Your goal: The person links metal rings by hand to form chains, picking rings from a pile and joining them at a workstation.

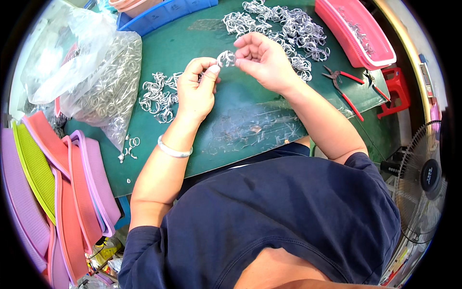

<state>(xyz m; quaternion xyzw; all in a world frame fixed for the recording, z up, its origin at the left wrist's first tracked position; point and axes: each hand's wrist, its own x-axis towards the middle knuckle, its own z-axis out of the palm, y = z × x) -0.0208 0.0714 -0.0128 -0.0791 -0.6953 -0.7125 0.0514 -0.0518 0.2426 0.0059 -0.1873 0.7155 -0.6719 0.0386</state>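
Now working small metal ring (pixel 226 58) above green mat (pixel 240 120). Left hand (pixel 196 91) nearer me, thumb and forefinger pinched on ring's left edge; right hand (pixel 262 60) pinches right edge. Best keep grip firm, twist gently. Beyond ring: loose ring pile (pixel 284 29), pink tray (pixel 356 31).

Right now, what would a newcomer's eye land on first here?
First, the two hands meeting over the green mat: the left hand and right hand pinch a small silver ring piece between them. Next, the heaps of the same silvery rings: a big pile at the far edge, a smaller pile left of the left hand, and a clear bag full of them further left. Red-handled pliers lie to the right.
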